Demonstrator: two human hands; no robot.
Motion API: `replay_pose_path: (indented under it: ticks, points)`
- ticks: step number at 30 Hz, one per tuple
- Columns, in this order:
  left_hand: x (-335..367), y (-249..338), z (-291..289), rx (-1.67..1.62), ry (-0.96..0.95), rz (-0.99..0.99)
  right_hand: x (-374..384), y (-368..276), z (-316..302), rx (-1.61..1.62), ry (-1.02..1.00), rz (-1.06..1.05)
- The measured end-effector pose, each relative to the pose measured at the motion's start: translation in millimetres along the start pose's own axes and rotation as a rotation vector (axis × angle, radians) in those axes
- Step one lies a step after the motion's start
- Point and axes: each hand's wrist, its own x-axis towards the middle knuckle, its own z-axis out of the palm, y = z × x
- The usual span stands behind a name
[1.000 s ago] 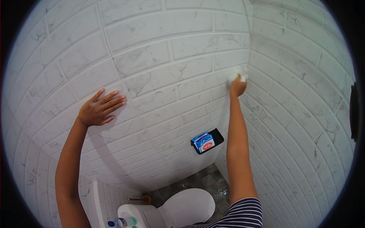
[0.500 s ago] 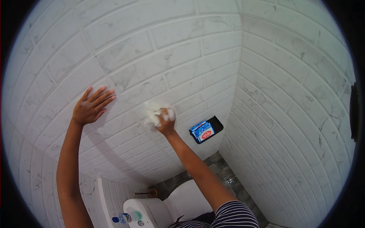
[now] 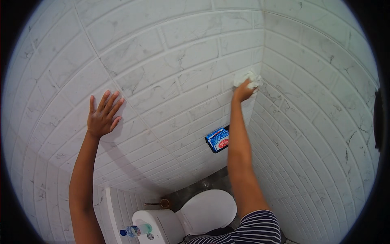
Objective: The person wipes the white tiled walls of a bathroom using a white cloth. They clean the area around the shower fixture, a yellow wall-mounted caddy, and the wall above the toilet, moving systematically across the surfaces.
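Observation:
My left hand [image 3: 102, 116] lies flat on the white marbled tile wall [image 3: 162, 69], fingers spread, holding nothing. My right hand [image 3: 243, 92] is stretched up to the corner where two walls meet and grips a crumpled white cloth [image 3: 248, 78], pressing it against the tiles. A blue soap packet [image 3: 217, 139] sits in a small black wall holder just left of my right forearm.
Below me stands a white toilet [image 3: 203, 211] with its lid down and a cistern [image 3: 156, 225]. A plastic bottle [image 3: 135, 230] with a blue cap lies on the cistern. A small brown object [image 3: 162, 202] sits on the dark floor behind it.
My right hand swept the cloth left across the wall and is now back at the corner on the right. My left hand has stayed flat on the tiles.

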Motion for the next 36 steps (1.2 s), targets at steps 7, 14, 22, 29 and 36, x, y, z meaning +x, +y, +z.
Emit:
replay_pose_path:
  ticks: [7, 14, 22, 29, 36]
  points:
    - [-4, -3, 3, 0.1, 0.028, 0.185, -246, -22, -60, 0.16, -0.604, -0.634]
    - [-7, -2, 5, 0.08, 0.035, 0.172, -195, -27, -48, 0.336, -0.98, -1.366]
    - [-7, 3, 6, 0.045, 0.03, 0.134, 9, 5, 0, 0.045, -0.213, -0.182]
    - [1, 4, 5, 0.056, 0.061, 0.14, -62, 46, -35, 0.181, -0.117, -0.084]
    - [-6, 3, 8, 0.006, 0.024, 0.135, -275, -8, -107, -0.031, -0.93, -0.686]
